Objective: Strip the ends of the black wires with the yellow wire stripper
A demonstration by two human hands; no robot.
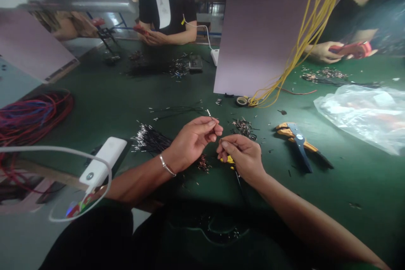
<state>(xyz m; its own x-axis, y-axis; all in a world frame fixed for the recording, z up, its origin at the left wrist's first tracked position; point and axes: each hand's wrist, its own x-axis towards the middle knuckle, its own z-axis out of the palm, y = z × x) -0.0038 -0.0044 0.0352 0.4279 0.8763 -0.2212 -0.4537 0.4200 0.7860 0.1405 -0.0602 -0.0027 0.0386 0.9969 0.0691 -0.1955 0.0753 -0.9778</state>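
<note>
My left hand (198,137) is closed in a pinch on a thin wire, whose silvery end (208,112) sticks up past the fingertips. Close beside it on the right, my right hand (240,152) is also pinched, fingers curled; what it holds is too small to make out. A bundle of black wires (152,139) with bare silvery ends lies left of my left wrist. Copper-coloured ends (203,163) show below that hand. Partly behind my right hand is a yellow object (228,159). Small dark pieces (244,128) are heaped just beyond it.
A blue and orange wire stripper (299,138) lies on the green table (348,181). Yellow wires (300,46) hang down at a grey divider (256,38). Left are a white power strip (106,160) and red wire coils (31,114). Across the table, people hold red tools; a plastic bag (363,114) lies right.
</note>
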